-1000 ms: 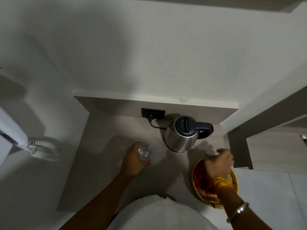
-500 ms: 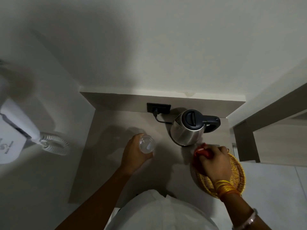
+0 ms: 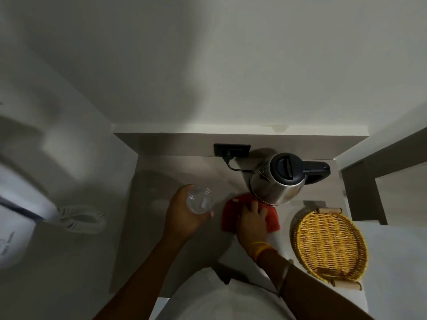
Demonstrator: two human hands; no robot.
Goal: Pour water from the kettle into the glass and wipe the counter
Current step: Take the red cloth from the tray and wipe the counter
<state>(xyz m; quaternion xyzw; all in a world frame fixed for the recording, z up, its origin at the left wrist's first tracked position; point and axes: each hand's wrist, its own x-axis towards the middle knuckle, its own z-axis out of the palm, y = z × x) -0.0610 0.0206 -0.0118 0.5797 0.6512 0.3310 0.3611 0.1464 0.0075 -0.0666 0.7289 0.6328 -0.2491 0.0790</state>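
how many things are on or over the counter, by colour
red: 1, cloth
yellow: 1, basket
steel and black: 1, kettle
clear: 1, glass
total: 4

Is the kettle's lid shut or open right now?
Shut. The dark lid sits flat on the kettle, which stands upright on the counter; no opening shows.
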